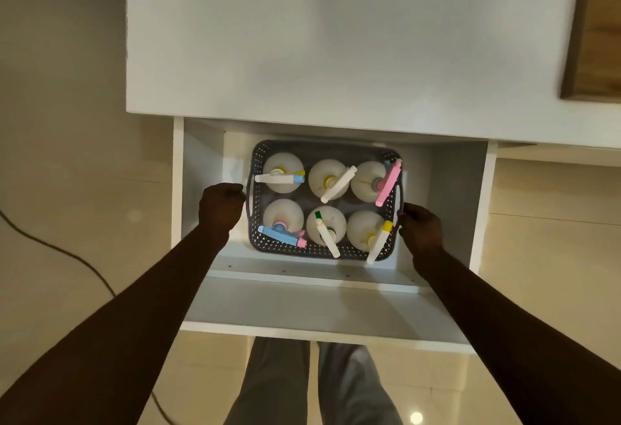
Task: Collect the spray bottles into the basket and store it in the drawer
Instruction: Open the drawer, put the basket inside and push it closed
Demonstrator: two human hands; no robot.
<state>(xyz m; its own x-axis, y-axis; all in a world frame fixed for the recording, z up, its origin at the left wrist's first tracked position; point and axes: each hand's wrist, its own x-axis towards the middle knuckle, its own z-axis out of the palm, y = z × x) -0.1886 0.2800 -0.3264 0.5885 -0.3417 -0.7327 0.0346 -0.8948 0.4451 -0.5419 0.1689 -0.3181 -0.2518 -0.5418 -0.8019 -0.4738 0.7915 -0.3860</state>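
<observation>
A: Far left first?
B: Pale tiled floor [60,122], dark cable [67,251] curving across it.

A: Then the left hand?
B: Left hand [220,206], reaching down into the open white drawer [322,307], curled at the left handle of the basket [260,243]. Grip looks clenched on that handle, though fingertips hidden from above.

A: And the basket itself?
B: Grey, perforated, sitting inside the drawer, toward the back edge, partly tucked under the front edge of the white worktop [302,37]. Nearer the drawer's left wall than the right.

A: Contents?
B: Six white spray bottles, upright, two rows of three. Back row, left to right: white trigger with blue and yellow tip [280,178], plain white trigger [337,184], pink trigger [388,184] leaning over the basket's right rim. Front row: blue trigger with pink tip [282,234], white trigger with green tip [326,234], white trigger with yellow tip [378,239] poking past the front rim.

A: Right side?
B: Right hand [420,226], touching the basket's right handle. Grip closed around it as far as visible; cannot tell how firmly.

A: Anything lower down?
B: Grey trouser legs [279,384] below the drawer front. Wooden panel [598,37] at the top right corner.
</observation>
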